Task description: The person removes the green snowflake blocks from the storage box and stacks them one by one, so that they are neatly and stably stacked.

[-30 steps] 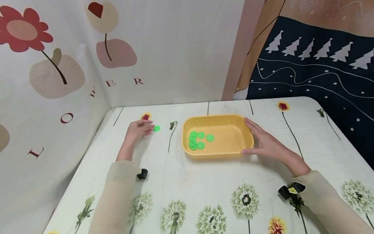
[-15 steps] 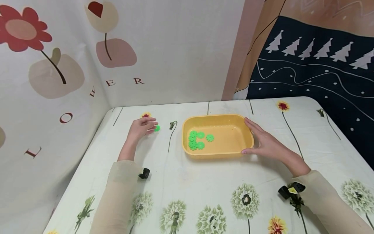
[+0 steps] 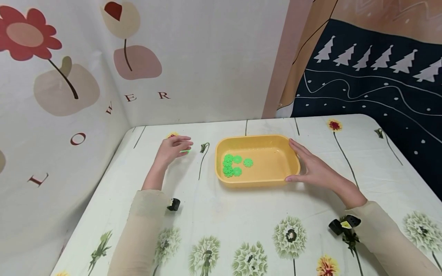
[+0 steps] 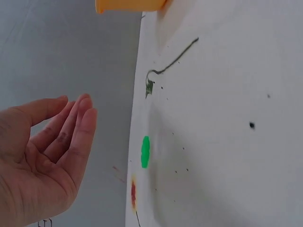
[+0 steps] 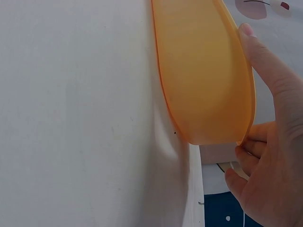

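Observation:
My left hand (image 3: 170,150) hovers above the table with loosely bent fingers and nothing in them. Just under its fingertips in the head view, a green scalloped disc (image 4: 145,152) lies flat on the cloth; the fingers cover most of it there. To the right stands a yellow plastic tray (image 3: 257,183). Its right end is held by my right hand (image 3: 315,170), thumb at the near corner and fingers at the far one. In the right wrist view the thumb (image 5: 258,47) presses the rim. Several green discs (image 3: 237,171) lie in the tray's left part, some overlapping.
A white flower-printed cloth (image 3: 221,214) covers the table. Behind and to the left hang printed curtains (image 3: 207,57), and a dark tree-patterned cloth (image 3: 376,92) hangs at the right. Black wrist cameras (image 3: 174,204) sit at both cuffs.
My left hand has moved right and slightly away, from beside the loose green disc to over it. The disc stays in its place. My right hand and the tray have not moved.

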{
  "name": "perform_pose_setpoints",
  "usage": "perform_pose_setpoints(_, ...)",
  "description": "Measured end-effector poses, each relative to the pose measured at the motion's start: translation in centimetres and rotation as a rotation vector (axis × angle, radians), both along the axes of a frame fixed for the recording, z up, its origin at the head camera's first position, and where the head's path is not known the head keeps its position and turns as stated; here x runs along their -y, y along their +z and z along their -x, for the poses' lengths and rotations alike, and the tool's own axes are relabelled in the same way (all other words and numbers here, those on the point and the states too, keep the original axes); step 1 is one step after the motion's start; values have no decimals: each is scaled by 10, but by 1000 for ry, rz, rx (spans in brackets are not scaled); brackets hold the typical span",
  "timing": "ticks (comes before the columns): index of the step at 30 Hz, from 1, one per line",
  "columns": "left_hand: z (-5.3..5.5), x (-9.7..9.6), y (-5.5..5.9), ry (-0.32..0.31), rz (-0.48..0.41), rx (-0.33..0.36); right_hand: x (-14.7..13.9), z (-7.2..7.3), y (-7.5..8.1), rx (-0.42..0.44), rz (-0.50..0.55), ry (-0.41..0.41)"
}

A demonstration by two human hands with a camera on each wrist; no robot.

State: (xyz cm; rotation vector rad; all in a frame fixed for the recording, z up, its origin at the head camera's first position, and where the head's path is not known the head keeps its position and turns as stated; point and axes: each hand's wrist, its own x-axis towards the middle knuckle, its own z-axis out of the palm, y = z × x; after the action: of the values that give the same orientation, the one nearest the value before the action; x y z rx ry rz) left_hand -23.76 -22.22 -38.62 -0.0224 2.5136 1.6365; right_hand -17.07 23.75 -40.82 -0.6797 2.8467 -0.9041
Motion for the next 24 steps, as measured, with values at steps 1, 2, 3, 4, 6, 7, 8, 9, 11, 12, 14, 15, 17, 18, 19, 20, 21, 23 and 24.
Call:
perform_pose_setpoints(1, -1, -2, 1, -5, 3, -8, 0, 0, 0, 0, 0, 0)
perform_pose_setpoints(2, -1, -3, 2, -11, 9, -16, 0, 0, 0, 1, 0, 0)
perform_pose_setpoints(3, -2, -6, 3, -17, 12, -23, 0, 0, 0, 3, 0, -1)
perform_pose_setpoints(4, -3, -8, 5, -23, 13, -29, 0, 0, 0, 4, 0, -1)
perform_pose_setpoints(6, -5, -13, 7, -30, 16, -39, 0, 0, -1, 5, 0, -2)
perform_pose_setpoints(7, -5, -15, 9, -33, 14, -41, 0, 0, -1, 6, -1, -2)
perform_pose_setpoints(8, -6, -17, 10, -36, 15, -43, 0, 1, -1, 6, -1, -2)
perform_pose_setpoints(9, -7, -20, 12, -40, 18, -46, 0, 1, -2, 6, -1, -2)
perform_pose_setpoints(11, -8, -24, 15, -48, 23, -49, -1, 1, -2, 4, -1, -1)
perform_pose_setpoints(12, -9, -26, 16, -51, 27, -49, -1, 1, -2, 4, 0, -1)
perform_pose_setpoints(14, -11, -30, 19, -63, 29, -51, -1, 1, -2, 3, 0, -1)
perform_pose_setpoints(15, -11, -32, 20, -69, 26, -51, -1, 1, -2, 3, 0, -1)
perform_pose_setpoints(17, -13, -36, 22, -83, 7, -51, -1, 1, -2, 4, 1, -1)
perform_pose_setpoints(18, -13, -38, 23, -91, -5, -51, -1, 1, -2, 4, 1, -1)
perform_pose_setpoints(19, -14, -40, 24, -100, -16, -52, -1, 1, -2, 4, 2, -1)
perform_pose_setpoints(20, -14, -42, 25, -106, -28, -53, -1, 0, -2, 5, 2, 0)
perform_pose_setpoints(21, -14, -44, 26, -114, -34, -57, -1, 0, -2, 5, 3, 0)
perform_pose_setpoints(23, -15, -48, 27, -129, -48, -61, -1, 0, -2, 6, 4, 0)
perform_pose_setpoints(24, -16, -50, 27, -136, -53, -63, -1, 0, -1, 7, 4, 0)
